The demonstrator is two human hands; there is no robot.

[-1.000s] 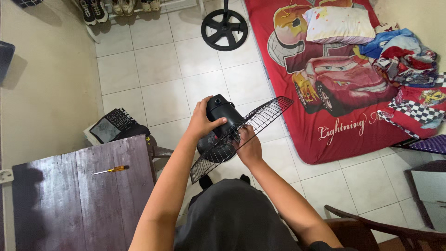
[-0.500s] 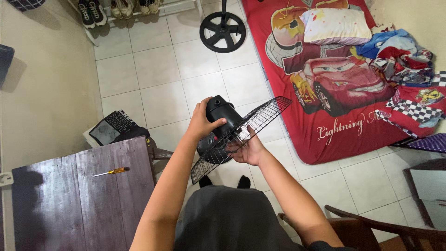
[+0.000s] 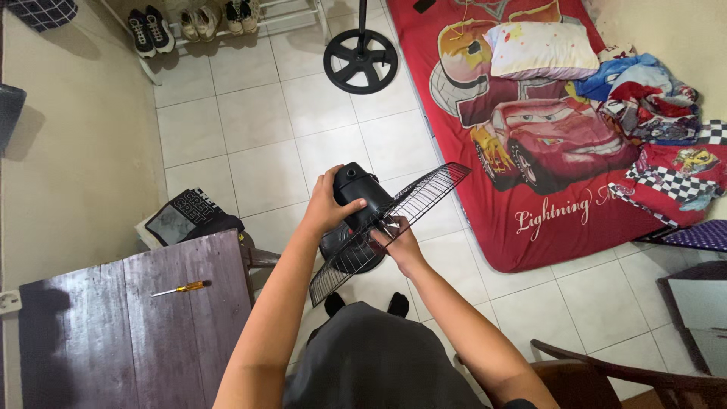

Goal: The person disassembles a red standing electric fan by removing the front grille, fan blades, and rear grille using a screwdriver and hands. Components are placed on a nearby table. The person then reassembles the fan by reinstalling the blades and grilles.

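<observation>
Fan motor and wire guard were held up over the tiled floor, in front of the body.

The black fan motor (image 3: 356,193) was gripped by the left hand (image 3: 327,204), fingers wrapped round its housing. The wire guard (image 3: 394,223), tilted and fixed to the motor, was touched at its centre by the right hand (image 3: 395,241), fingers curled against the wires; how firmly could not be told. A dark wooden table (image 3: 113,333) was seen at lower left, a yellow-handled screwdriver (image 3: 180,288) lying on it. A round fan base (image 3: 361,59) stood well apart, beside a red mattress (image 3: 530,151).
</observation>
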